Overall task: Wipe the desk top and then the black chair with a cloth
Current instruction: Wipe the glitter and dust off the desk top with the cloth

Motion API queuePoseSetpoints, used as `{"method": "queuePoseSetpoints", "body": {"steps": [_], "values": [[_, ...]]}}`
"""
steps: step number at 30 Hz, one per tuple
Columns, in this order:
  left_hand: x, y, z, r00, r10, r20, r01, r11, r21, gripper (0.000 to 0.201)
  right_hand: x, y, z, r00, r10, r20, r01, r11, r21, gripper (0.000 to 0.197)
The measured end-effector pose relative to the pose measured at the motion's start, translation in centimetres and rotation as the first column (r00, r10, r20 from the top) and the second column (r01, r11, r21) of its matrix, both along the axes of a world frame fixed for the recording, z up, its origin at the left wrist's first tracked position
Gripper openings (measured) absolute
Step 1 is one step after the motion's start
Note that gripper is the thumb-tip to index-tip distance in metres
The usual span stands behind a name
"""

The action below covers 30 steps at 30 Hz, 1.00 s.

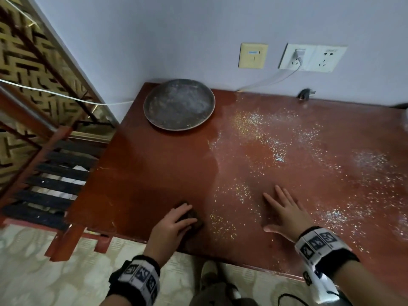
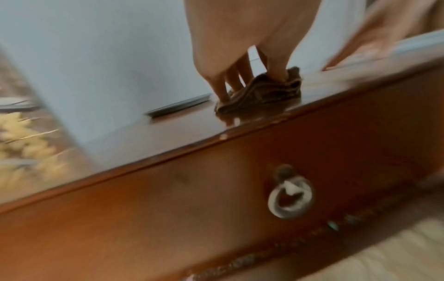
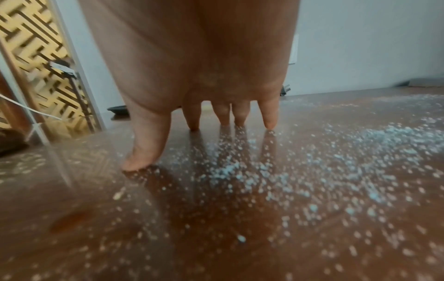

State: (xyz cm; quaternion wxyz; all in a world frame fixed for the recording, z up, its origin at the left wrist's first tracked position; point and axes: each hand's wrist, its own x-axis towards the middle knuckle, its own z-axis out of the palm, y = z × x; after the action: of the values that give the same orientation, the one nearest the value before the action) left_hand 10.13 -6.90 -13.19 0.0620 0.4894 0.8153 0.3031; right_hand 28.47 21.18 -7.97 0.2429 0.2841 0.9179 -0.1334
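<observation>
A red-brown wooden desk top (image 1: 167, 164) fills the head view; its right half is strewn with pale glittery specks (image 1: 276, 151), its left half looks smooth and dark. My left hand (image 1: 174, 224) holds a bunched dark brown cloth (image 1: 192, 217) down on the desk near the front edge, fingers curled over it. The left wrist view shows the cloth (image 2: 264, 93) under those fingers (image 2: 221, 91). My right hand (image 1: 284, 210) lies flat on the desk among the specks, fingers spread and straight. In the right wrist view its fingertips (image 3: 270, 123) touch the speckled surface (image 3: 288, 180). The black chair is out of view.
A round dusty metal tray (image 1: 179, 104) sits at the desk's back left corner. Wall sockets (image 1: 311, 57) with a white cable (image 1: 271, 79) are behind the desk, a black plug (image 1: 305, 93) at the back edge. A slatted wooden rack (image 1: 50, 173) stands left. A drawer ring pull (image 2: 289, 197) hangs on the front.
</observation>
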Motion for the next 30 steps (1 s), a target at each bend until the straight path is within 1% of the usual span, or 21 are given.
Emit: {"method": "queuePoseSetpoints", "body": {"steps": [1,2,3,4,6,7,8,9,11,13,14,15,17,18,19,20,22,24,26,28,30], "values": [[-1.1,-0.1,0.1,0.994,0.103,0.033,-0.103,0.995,-0.013,0.018,0.0,0.2,-0.2,1.0,-0.009,0.006,0.009,1.0,-0.013,0.102],[-1.8,-0.5,0.1,0.983,0.171,0.061,-0.17,0.985,-0.021,0.019,0.1,0.3,-0.2,1.0,-0.011,0.012,0.012,1.0,-0.021,0.102],[-1.7,-1.1,-0.2,0.982,0.178,0.067,-0.178,0.984,-0.008,0.024,0.2,0.2,-0.3,1.0,-0.008,0.017,0.009,1.0,-0.024,0.102],[-0.9,-1.6,-0.6,0.99,0.133,0.055,-0.135,0.991,0.027,0.026,0.2,0.1,-0.3,1.0,-0.008,0.017,0.008,1.0,-0.026,0.102],[2.4,-1.9,-1.0,0.999,0.002,0.051,-0.007,0.996,0.094,0.017,0.2,0.2,-0.2,1.0,-0.01,0.008,0.01,0.999,-0.033,0.101],[4.2,-1.7,-1.1,0.996,-0.066,0.058,0.059,0.992,0.109,0.016,0.1,0.3,-0.2,1.0,-0.008,0.004,0.008,0.999,-0.036,0.101],[5.9,-1.4,-1.3,0.992,-0.114,0.053,0.107,0.987,0.118,0.019,0.1,0.3,-0.2,1.0,-0.003,0.005,0.003,0.999,-0.035,0.1],[6.9,-0.9,-1.3,0.99,-0.137,0.044,0.131,0.984,0.118,0.021,0.2,0.3,-0.2,1.0,0.001,0.008,0.0,0.999,-0.032,0.1],[7.2,0.1,-0.9,0.991,-0.134,-0.004,0.133,0.986,0.103,0.021,0.3,0.0,-0.1,1.0,0.003,0.002,-0.003,1.0,-0.017,0.098],[6.1,0.1,-0.5,0.993,-0.114,-0.017,0.115,0.991,0.074,0.02,0.2,-0.7,0.1,0.999,0.013,-0.038,-0.012,1.0,0.006,0.095],[5.0,-0.5,-0.4,0.998,-0.063,0.008,0.062,0.996,0.058,0.021,0.1,-1.4,0.2,0.998,0.021,-0.063,-0.021,1.0,0.005,0.093],[3.8,-1.2,-0.4,0.999,0.03,0.042,-0.032,0.998,0.05,0.019,0.0,-2.3,0.3,0.996,0.031,-0.087,-0.031,1.0,-0.003,0.092],[1.5,-2.9,-0.2,0.976,0.206,0.064,-0.208,0.978,0.019,0.006,-0.1,-4.6,0.3,0.991,0.048,-0.121,-0.052,0.998,-0.031,0.09],[0.8,-3.5,-0.1,0.965,0.254,0.061,-0.253,0.967,-0.011,0.013,-0.2,-5.6,0.2,0.99,0.049,-0.135,-0.055,0.997,-0.045,0.088],[0.4,-3.8,-0.1,0.968,0.247,0.041,-0.247,0.969,-0.022,0.017,-0.4,-6.5,0.1,0.988,0.049,-0.146,-0.057,0.997,-0.056,0.087],[0.3,-3.8,-0.1,0.975,0.22,0.023,-0.219,0.976,-0.014,0.017,-0.7,-7.2,0.1,0.988,0.05,-0.147,-0.06,0.996,-0.063,0.086],[0.7,-3.9,0.2,0.995,0.104,-0.003,-0.104,0.994,0.027,0.007,-1.6,-8.6,-0.1,0.99,0.065,-0.122,-0.072,0.996,-0.054,0.085],[0.7,-4.8,0.1,0.999,-0.032,0.013,0.032,0.999,0.041,0.021,-2.8,-10.1,-0.3,0.992,0.069,-0.107,-0.073,0.997,-0.033,0.085],[-0.8,-6.7,0.2,0.993,-0.112,0.025,0.112,0.994,0.006,0.026,-4.4,-11.2,-0.5,0.993,0.05,-0.11,-0.052,0.999,-0.015,0.083],[-3.5,-9.1,0.4,0.995,-0.091,0.031,0.092,0.996,-0.01,0.024,-6.2,-12.2,-0.7,0.995,0.009,-0.096,-0.01,1.0,-0.01,0.081],[-7.3,-11.5,0.3,0.998,0.018,0.057,-0.018,1.0,-0.001,0.014,-7.6,-12.8,-1.0,0.996,-0.044,-0.072,0.045,0.999,0.004,0.081]]}}
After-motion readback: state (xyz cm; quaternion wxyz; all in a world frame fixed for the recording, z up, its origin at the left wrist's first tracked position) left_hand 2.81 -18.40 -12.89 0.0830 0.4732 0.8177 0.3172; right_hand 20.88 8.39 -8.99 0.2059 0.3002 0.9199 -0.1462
